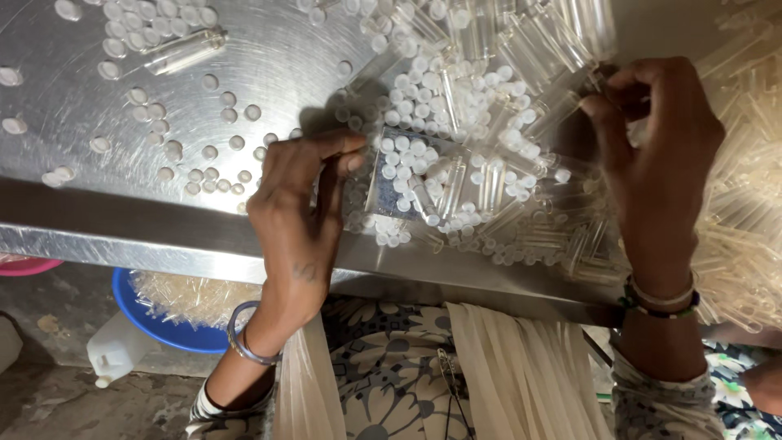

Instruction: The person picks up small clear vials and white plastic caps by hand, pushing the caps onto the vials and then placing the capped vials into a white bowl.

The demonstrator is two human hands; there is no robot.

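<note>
A shiny steel table (277, 65) carries a heap of small clear plastic tubes (489, 187) mixed with several round white caps (411, 98). My left hand (301, 204) rests on the table's near edge, fingers curled, fingertips touching tubes and caps at the heap's left side. My right hand (660, 155) is over the heap's right side, thumb and fingers pinched together on a clear tube (562, 106). Whether my left hand grips anything is hidden by its fingers.
More caps (163, 130) and a lone tube (183, 50) lie scattered on the left of the table. A big pile of tubes (749, 220) fills the right. Below the table stand a blue basin (155, 322) of tubes, a white jug (114, 346) and a pink bowl (24, 266).
</note>
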